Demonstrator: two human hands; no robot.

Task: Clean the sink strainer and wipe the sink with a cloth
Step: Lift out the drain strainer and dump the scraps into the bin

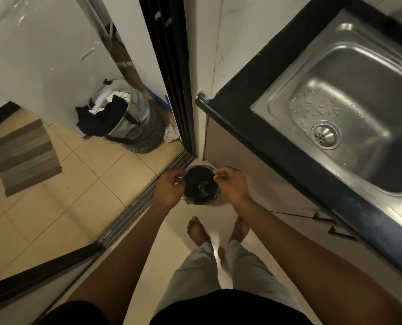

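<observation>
The person stands barefoot in light trousers [195, 273], on a pale tiled floor [115, 184], with both forearms extended forward and down. The left hand [171, 187] and the right hand [230, 184] are positioned above opposite sides of a small round bin [209, 202] standing on the floor in the corner beside the cabinet [253, 174]. The bin interior is dark and contains green scraps [202, 187]. On each hand the fingers are curled, with thumb and fingertips drawn together at the edge of the bin opening. The item pinched, if any, is too small to identify, so the grip of either hand cannot be determined. A metal sliding-door track [134, 207] runs diagonally across the floor to the left of the bin. To the right, a dark countertop [265, 141] carries a stainless steel sink [382, 73]. The strainer [325, 135], a domed perforated disc, sits in the drain opening at the near left of the basin, well apart from both hands. Water droplets are scattered over the basin floor just behind it. Beyond the door track, a laundry basket [146, 127] filled with dark and white clothes stands against the wall, with a crumpled white cloth [171, 135] on the floor just beside it. A striped mat [24, 156] lies on the tiles at far left.
</observation>
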